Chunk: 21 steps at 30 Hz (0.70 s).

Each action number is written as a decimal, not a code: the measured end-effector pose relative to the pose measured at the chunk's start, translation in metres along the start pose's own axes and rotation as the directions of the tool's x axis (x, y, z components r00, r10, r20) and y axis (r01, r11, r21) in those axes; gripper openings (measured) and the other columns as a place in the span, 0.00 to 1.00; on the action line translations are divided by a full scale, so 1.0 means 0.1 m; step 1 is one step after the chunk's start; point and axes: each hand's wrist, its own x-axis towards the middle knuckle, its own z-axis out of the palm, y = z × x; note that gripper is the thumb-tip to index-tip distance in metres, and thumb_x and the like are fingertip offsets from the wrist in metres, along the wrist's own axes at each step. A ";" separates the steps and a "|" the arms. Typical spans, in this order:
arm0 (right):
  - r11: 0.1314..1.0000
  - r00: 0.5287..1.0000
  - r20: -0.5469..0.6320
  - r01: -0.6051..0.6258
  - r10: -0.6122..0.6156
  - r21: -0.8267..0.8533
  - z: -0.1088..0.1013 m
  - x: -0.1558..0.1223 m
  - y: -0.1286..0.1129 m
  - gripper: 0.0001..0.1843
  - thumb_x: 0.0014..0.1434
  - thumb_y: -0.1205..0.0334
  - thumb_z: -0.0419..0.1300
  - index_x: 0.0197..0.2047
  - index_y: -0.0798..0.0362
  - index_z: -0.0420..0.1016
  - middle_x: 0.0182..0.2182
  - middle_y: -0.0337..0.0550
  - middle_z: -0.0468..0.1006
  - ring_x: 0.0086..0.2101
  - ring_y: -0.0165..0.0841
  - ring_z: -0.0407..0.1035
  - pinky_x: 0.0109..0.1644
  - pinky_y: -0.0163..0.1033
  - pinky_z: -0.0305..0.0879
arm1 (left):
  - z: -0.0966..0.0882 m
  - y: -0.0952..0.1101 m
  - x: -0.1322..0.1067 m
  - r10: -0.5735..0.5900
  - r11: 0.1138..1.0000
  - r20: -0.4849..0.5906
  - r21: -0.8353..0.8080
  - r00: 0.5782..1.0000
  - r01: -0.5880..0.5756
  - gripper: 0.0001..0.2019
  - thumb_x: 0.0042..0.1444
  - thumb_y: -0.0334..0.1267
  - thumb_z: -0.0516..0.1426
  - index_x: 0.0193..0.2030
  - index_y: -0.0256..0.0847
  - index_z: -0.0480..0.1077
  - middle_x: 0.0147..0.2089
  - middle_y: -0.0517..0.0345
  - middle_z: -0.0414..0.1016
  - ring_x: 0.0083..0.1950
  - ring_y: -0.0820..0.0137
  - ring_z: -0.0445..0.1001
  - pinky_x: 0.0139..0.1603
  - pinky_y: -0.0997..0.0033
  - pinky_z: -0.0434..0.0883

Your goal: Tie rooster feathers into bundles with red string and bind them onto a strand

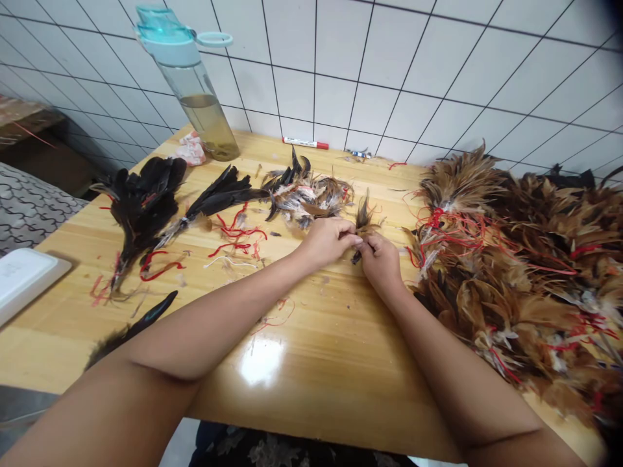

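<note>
My left hand [332,241] and my right hand [382,258] meet over the middle of the table, fingertips pinched close together. Between them is a small tuft of brown and dark feathers [363,217], its tips pointing away from me. A dark end of it shows below the fingers. Just beyond my left hand lies a loose heap of mixed white, brown and black feathers [311,198]. Which fingers carry the tuft's weight is partly hidden, but both hands are closed on it.
Bundles of brown feathers [506,279] tied with red string cover the right side. Black feather bundles [146,201] lie at left, near red string scraps [238,230]. A water bottle [207,110] stands by the tiled wall, with a marker [305,143] and a white box [29,279].
</note>
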 end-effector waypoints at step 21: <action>0.912 0.992 0.083 -0.117 0.091 0.393 -0.05 0.04 -0.02 0.13 0.55 0.51 0.61 0.34 0.51 0.80 0.32 0.43 0.81 0.32 0.33 0.73 0.39 0.39 0.70 | -0.12 -0.11 0.08 -0.222 0.823 0.126 -0.507 0.967 0.255 0.12 0.50 0.39 0.64 0.24 0.36 0.68 0.20 0.62 0.70 0.23 0.77 0.66 0.27 0.76 0.62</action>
